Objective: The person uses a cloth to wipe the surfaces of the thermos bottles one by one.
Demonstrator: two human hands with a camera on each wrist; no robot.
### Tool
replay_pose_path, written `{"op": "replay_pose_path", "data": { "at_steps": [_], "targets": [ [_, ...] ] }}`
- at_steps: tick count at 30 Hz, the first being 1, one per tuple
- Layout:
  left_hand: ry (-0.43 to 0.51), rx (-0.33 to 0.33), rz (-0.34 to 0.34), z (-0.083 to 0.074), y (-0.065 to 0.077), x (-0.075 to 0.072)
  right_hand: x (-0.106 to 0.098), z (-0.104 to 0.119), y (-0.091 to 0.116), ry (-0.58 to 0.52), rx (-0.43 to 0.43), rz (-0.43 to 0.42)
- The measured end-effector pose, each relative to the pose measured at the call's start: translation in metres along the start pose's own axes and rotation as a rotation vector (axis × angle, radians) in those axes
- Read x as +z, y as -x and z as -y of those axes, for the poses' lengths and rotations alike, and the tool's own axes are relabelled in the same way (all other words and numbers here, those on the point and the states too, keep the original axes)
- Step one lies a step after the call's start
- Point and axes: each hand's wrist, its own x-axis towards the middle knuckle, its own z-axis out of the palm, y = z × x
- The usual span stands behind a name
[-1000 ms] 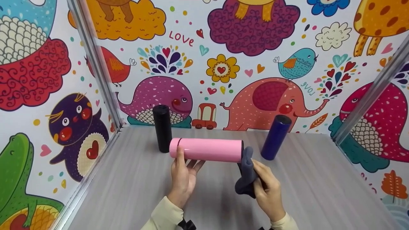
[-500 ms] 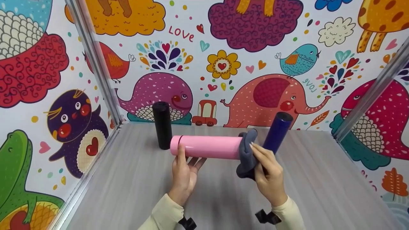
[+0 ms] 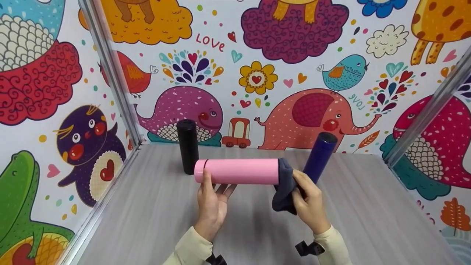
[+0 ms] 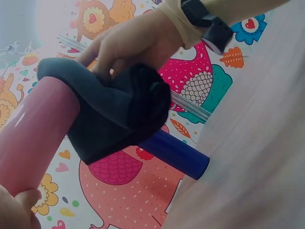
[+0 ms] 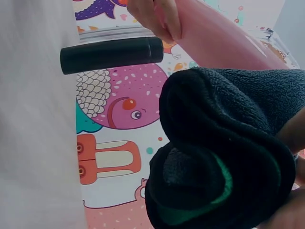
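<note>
A pink thermos bottle (image 3: 241, 171) lies sideways in the air above the table. My left hand (image 3: 211, 209) grips it near its left end, thumb in front and fingers beneath. In my right hand (image 3: 311, 202) is a folded dark grey cloth (image 3: 285, 187), pinched and pressed against the bottle's right end. The left wrist view shows the cloth (image 4: 109, 105) draped over that end of the pink bottle (image 4: 38, 129). Seen from the right wrist, the folded cloth (image 5: 224, 143) has a green inner edge and hides part of the bottle.
A black bottle (image 3: 187, 147) stands upright at the back left of the grey table (image 3: 147, 206). At the back right stands a dark blue bottle (image 3: 321, 156), partly behind my right hand. Cartoon-printed walls (image 3: 228, 73) with metal corner posts (image 3: 110, 70) enclose the table.
The right hand and cloth rise and wrap over the bottle's right end, then draw back so the cloth covers its end face. The left hand keeps its grip, and the bottle barely moves.
</note>
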Motion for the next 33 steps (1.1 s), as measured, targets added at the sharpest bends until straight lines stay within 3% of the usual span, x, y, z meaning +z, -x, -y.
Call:
{"op": "replay_pose_path", "data": {
  "at_steps": [12, 22, 33],
  "targets": [
    [0.013, 0.017, -0.019, -0.002, -0.003, -0.001, 0.0, 0.003, 0.022, 0.028, -0.04, 0.031],
    [-0.013, 0.004, -0.014, -0.001, -0.005, -0.001, -0.004, 0.025, 0.004, 0.06, -0.086, 0.03],
    [-0.021, -0.02, -0.014, 0.004, 0.0, -0.01, 0.0, 0.017, -0.01, 0.034, -0.101, 0.016]
  ]
}}
